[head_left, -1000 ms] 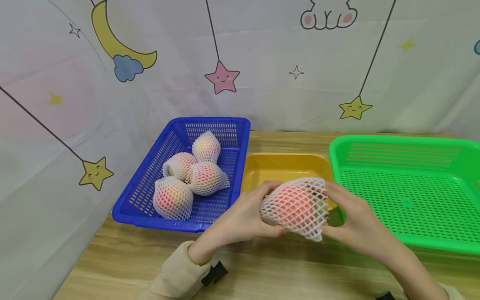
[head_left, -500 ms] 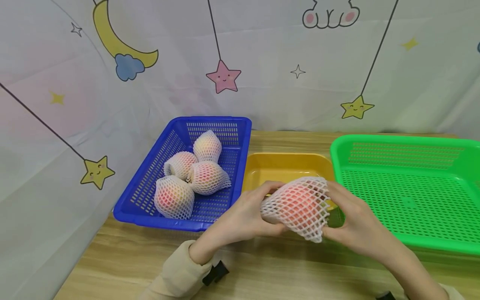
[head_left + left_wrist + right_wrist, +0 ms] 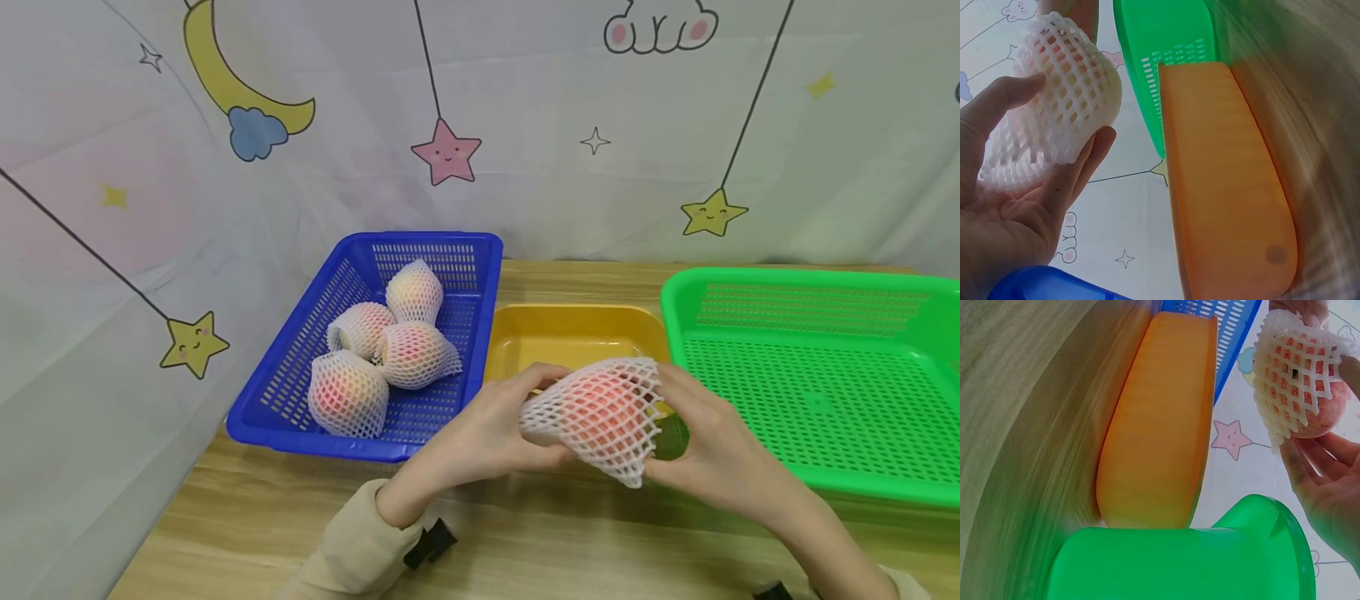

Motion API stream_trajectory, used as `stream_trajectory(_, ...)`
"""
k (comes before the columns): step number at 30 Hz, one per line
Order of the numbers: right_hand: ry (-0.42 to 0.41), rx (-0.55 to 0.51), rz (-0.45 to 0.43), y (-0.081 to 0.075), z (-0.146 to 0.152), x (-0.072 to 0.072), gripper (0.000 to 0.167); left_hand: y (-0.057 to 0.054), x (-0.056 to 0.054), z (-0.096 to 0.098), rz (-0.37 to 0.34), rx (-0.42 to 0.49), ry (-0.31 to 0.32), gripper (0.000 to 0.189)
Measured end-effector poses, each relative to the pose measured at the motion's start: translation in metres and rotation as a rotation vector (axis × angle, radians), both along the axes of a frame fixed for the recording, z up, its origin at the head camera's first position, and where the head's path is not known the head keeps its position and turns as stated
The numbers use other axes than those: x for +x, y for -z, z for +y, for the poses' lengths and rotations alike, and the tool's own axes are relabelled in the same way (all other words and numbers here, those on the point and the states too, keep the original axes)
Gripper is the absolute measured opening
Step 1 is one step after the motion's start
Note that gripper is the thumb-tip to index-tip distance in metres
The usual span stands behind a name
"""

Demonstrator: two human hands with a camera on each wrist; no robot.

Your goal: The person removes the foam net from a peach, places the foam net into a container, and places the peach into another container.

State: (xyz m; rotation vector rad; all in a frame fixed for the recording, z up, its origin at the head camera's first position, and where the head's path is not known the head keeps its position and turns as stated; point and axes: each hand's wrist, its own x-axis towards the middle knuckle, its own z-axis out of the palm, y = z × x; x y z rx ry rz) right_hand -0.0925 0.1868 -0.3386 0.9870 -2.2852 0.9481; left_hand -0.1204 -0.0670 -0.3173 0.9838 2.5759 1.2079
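Note:
A peach in a white foam net (image 3: pixel 600 412) is held between both hands over the front of the yellow tray (image 3: pixel 577 312). My left hand (image 3: pixel 498 433) grips its narrower left end, thumb below in the head view. On the other side, my right hand (image 3: pixel 708 442) pinches the net's wide, loose edge between thumb and fingers. Through that end, the right wrist view shows the peach's bare reddish skin (image 3: pixel 1329 415) bulging out of the net. More netted peaches (image 3: pixel 347 394) lie in the blue basket (image 3: pixel 315 450) at left.
A green basket (image 3: pixel 817 483) stands on the right, close beside the yellow tray. All the containers are on a wood-grain table (image 3: pixel 570 542). Behind them hangs a white cloth (image 3: pixel 547 208) printed with stars and a moon.
The netted peach has shifted slightly to the right and turned a little between my hands. Both hands keep their hold, and the baskets and tray stay in place.

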Motion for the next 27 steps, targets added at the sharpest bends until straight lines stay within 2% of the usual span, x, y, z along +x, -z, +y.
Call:
stream_trajectory(7,0.009,0.011,-0.003,-0.003,0.002,-0.001,0.078,-0.003,-0.003,-0.005,0.02,0.009,0.025,0.065)
stream_trajectory(10,0.017,-0.007,0.001,-0.004,0.004,-0.001,0.081,-0.004,-0.004,-0.007,0.008,0.062,0.036,0.058)
stream_trajectory(14,0.025,-0.031,-0.001,-0.007,0.007,-0.001,0.077,-0.005,-0.007,-0.011,0.013,0.137,0.038,0.044)
stream_trajectory(22,0.049,-0.022,-0.017,-0.007,0.008,0.0,0.072,-0.007,-0.007,-0.012,0.057,0.179,0.0,0.019)
stream_trajectory(27,0.057,-0.029,-0.02,-0.007,0.008,0.002,0.074,-0.007,-0.008,-0.011,0.088,0.185,-0.008,0.011)
